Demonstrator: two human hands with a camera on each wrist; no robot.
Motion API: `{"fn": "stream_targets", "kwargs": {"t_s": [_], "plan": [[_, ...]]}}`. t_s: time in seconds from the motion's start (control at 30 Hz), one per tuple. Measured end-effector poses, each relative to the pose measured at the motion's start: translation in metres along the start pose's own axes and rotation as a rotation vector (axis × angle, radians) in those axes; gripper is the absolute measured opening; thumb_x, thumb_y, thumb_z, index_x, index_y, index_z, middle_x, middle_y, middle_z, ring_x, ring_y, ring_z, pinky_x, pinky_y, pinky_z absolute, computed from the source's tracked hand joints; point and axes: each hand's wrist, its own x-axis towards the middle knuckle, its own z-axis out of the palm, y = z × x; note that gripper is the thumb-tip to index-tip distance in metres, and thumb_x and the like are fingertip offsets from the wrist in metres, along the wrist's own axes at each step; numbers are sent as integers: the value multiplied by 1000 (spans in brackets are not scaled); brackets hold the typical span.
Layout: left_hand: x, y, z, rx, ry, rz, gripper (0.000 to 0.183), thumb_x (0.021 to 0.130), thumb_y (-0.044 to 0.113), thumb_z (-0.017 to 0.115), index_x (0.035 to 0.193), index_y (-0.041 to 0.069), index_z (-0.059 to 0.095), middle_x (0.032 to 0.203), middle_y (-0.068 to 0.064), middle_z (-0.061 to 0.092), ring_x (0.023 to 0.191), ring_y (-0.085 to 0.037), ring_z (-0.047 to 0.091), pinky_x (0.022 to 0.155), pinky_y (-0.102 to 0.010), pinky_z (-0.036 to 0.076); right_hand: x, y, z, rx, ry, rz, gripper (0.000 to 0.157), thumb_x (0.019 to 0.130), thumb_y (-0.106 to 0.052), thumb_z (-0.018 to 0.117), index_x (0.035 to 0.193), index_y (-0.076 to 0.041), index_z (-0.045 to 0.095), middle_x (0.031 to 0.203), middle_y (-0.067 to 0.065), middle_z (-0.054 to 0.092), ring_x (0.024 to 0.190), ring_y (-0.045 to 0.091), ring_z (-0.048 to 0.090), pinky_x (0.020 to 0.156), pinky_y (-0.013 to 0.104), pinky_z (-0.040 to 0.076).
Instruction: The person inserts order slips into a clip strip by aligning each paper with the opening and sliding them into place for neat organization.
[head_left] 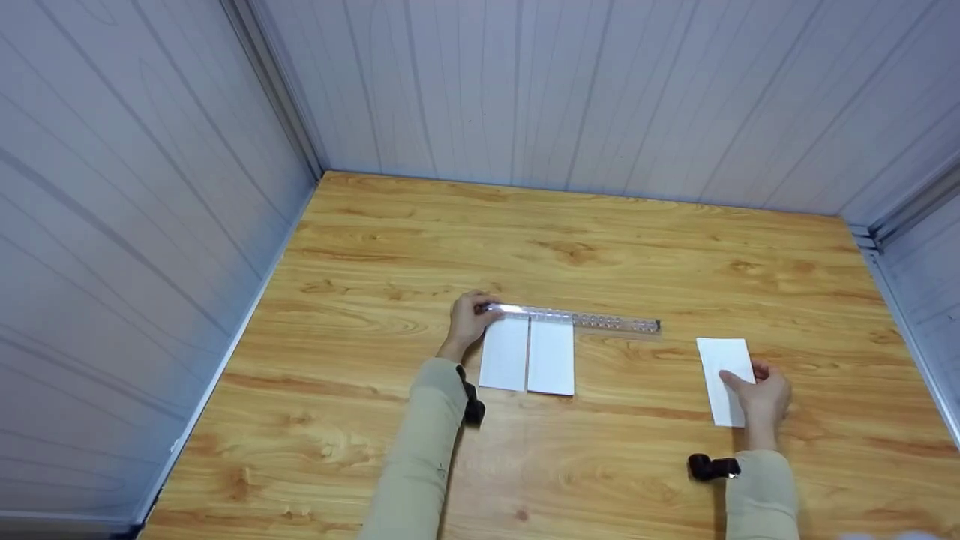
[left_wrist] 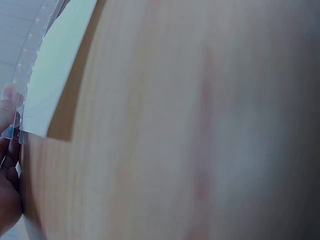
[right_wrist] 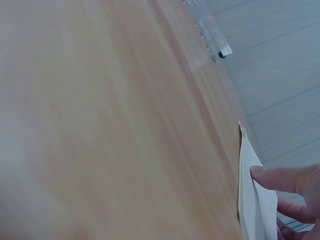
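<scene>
My left hand [head_left: 469, 322] pinches the left end of a long clear plastic strip [head_left: 615, 322] with a row of round shapes along it. In the left wrist view the thumb lies on the strip [left_wrist: 24, 67], with fingers below it. Two white paper rectangles [head_left: 504, 356] lie side by side, their top edges at the strip. On the right, my right hand [head_left: 766, 397] holds another white paper piece [head_left: 724, 367], thumb on top and fingers at its right edge. This paper [right_wrist: 250, 200] looks layered or folded in the right wrist view.
A wood-grain table [head_left: 570, 247] lies under everything. Pale panelled walls [head_left: 480, 90] close it in at the back and on both sides. A dark wrist camera [head_left: 472, 405] sits at the left cuff, and another camera [head_left: 712, 467] at the right cuff.
</scene>
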Motion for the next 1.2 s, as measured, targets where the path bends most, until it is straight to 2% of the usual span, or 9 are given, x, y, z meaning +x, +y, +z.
{"fn": "stream_targets", "kwargs": {"t_s": [0.17,0.2,0.23,0.4,0.43,0.57,0.77,1.03,1.2], "plan": [[0,-5,0,-54,-1,30,17,74,8,71,87,-3,69,85,-13,61,79,-25,57,71,-32,47,-1,-1,0,-26,0,-10,61,73,-24,72,119,6,46,118,23,46,107,34,40,88,48,23],[3,-15,2,-69,4,63,17,74,12,72,86,1,70,84,-9,61,78,-21,57,70,-29,47,-1,0,0,-30,2,-11,61,73,-24,72,119,6,46,118,23,46,107,34,41,88,48,23],[3,-17,1,-69,2,78,18,74,15,72,87,2,70,84,-8,61,78,-20,57,69,-29,47,-1,0,0,-31,8,-14,60,73,-24,72,118,5,47,117,23,46,106,34,41,87,48,23],[3,-16,1,-51,3,107,19,75,15,71,88,1,70,86,-10,62,78,-21,58,68,-28,47,0,0,2,-36,41,-32,56,70,-22,74,115,4,51,111,20,49,101,31,43,84,48,23],[1,-7,-1,-35,-1,82,18,75,11,71,88,-2,69,88,-13,62,80,-24,58,69,-31,47,0,0,2,-35,47,-37,56,70,-22,74,114,4,51,110,20,50,100,31,43,83,48,23],[1,-2,0,4,3,57,17,74,1,69,88,-6,68,88,-17,62,80,-27,57,68,-27,46,-1,-1,2,-39,64,-46,54,70,-20,74,113,3,52,107,20,50,98,31,43,81,48,23],[0,-1,0,39,9,24,17,73,2,70,89,-4,68,90,-15,63,82,-25,58,70,-28,46,-2,-2,4,-35,93,-69,50,70,-14,72,113,3,52,107,20,51,97,30,45,79,43,27],[0,-2,0,37,22,49,18,72,2,71,88,-5,68,90,-15,63,82,-26,58,71,-32,46,-3,-4,5,8,105,-97,49,70,-6,71,111,5,48,107,25,52,96,32,48,78,38,33],[-1,-1,-1,27,19,56,17,72,2,71,88,-5,68,88,-15,63,82,-26,58,71,-31,46,-4,-5,7,18,116,-112,43,69,-3,71,107,5,51,100,25,55,86,26,49,70,30,35]]}}
